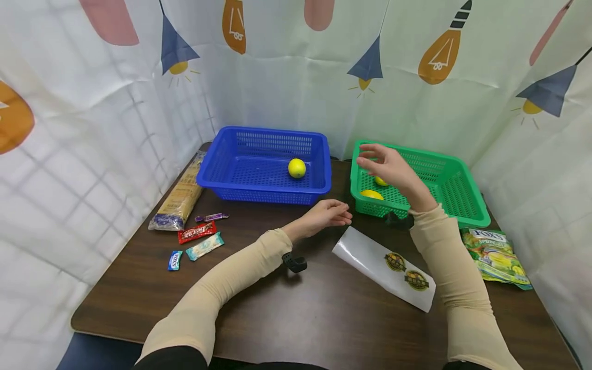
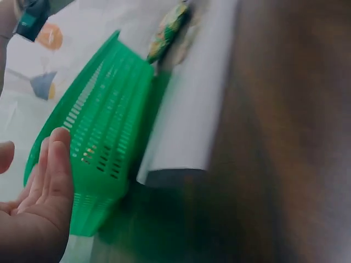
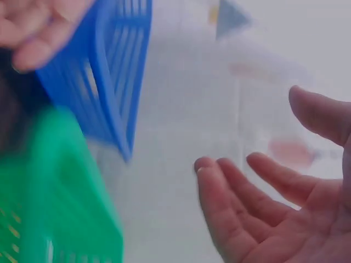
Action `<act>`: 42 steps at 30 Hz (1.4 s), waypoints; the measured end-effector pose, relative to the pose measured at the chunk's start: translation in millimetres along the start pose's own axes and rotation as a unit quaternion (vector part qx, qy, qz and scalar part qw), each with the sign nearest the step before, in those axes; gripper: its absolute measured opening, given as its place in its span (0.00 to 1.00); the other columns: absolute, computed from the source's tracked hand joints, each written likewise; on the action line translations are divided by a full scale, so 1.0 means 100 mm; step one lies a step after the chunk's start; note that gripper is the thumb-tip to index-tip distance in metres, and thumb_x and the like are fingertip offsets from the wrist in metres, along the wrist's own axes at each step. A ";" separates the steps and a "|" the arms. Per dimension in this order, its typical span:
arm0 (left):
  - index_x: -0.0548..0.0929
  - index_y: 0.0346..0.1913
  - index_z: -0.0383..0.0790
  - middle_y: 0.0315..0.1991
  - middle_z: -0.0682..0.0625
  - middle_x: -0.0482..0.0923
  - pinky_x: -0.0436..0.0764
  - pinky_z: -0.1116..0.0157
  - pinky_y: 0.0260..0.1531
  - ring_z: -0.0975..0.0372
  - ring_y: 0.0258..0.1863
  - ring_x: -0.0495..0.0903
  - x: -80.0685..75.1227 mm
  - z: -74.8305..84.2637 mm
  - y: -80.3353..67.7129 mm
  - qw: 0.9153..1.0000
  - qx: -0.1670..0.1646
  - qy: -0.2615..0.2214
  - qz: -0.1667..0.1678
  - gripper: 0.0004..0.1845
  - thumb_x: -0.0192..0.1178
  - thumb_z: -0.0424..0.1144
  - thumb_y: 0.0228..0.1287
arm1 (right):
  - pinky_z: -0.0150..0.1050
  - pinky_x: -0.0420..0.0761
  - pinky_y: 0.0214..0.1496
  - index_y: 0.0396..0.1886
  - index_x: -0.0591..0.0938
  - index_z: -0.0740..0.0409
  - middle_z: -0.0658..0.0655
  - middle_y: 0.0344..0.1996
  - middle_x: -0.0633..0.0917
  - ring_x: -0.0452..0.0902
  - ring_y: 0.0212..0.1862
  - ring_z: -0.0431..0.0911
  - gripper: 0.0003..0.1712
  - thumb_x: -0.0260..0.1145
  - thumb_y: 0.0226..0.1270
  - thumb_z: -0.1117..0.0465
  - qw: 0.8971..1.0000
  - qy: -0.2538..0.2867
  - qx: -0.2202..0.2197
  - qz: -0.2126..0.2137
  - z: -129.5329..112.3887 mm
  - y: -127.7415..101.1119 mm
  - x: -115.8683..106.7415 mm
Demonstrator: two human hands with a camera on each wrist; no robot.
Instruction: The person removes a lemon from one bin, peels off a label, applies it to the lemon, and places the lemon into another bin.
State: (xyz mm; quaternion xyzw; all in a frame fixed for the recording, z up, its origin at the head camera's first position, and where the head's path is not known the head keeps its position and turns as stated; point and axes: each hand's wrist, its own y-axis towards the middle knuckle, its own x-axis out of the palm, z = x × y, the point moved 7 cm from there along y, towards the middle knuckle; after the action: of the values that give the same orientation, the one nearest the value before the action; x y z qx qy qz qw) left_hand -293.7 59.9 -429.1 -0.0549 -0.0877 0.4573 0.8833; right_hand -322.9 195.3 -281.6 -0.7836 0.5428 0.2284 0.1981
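Observation:
My right hand [image 1: 388, 167] is raised over the left end of the green basket [image 1: 462, 192], with nothing in its fingers. In the right wrist view its fingers [image 3: 236, 213] are loosely bent and the thumb stands apart. Below it in the basket lie a yellow lemon-like fruit [image 1: 371, 195] and another yellow fruit [image 1: 381, 181], partly hidden. My left hand [image 1: 324, 218] hovers between the two baskets, empty, its fingers stretched together in the left wrist view. A round yellow fruit [image 1: 297, 168] sits in the blue basket [image 1: 263, 193].
A white rolled sheet [image 1: 370, 262] with round logos lies before the green basket. A green Fox's candy bag [image 1: 497, 257] is at the right. At the left are a long clear-and-tan packet [image 1: 180, 198], a red candy bar [image 1: 197, 232] and several small wrapped sweets.

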 end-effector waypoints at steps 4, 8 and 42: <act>0.70 0.64 0.22 0.56 0.28 0.79 0.85 0.59 0.55 0.66 0.39 0.85 -0.01 -0.04 -0.22 0.999 -0.003 0.046 -0.026 0.24 0.47 0.40 0.79 | 0.47 0.85 0.56 0.71 0.68 0.57 0.65 0.65 0.77 0.79 0.61 0.58 0.31 0.62 0.74 0.52 0.999 0.016 -0.041 -0.019 -0.01 -0.20 0.38; 0.72 0.60 0.22 0.52 0.27 0.80 0.86 0.55 0.53 0.65 0.38 0.85 -0.05 -0.04 -0.40 0.996 0.016 0.084 -0.032 0.21 0.50 0.39 0.77 | 0.42 0.88 0.48 0.68 0.71 0.59 0.67 0.58 0.81 0.83 0.54 0.60 0.29 0.64 0.72 0.54 0.998 0.031 -0.045 -0.033 0.10 -0.27 0.71; 0.73 0.61 0.33 0.57 0.33 0.78 0.81 0.53 0.61 0.51 0.54 0.83 -0.69 1.32 -0.35 0.959 0.104 0.252 -0.075 0.20 0.49 0.44 0.78 | 0.45 0.89 0.37 0.61 0.75 0.62 0.66 0.45 0.89 0.90 0.38 0.57 0.24 0.60 0.74 0.51 0.995 0.015 -0.040 0.095 0.33 0.32 1.16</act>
State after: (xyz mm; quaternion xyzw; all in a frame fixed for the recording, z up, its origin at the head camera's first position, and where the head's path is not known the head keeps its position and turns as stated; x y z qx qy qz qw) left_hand -332.2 -14.2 -300.9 -0.0694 0.1824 0.3680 0.9091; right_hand -322.5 115.1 -377.0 -0.7389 0.6084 0.2555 0.1359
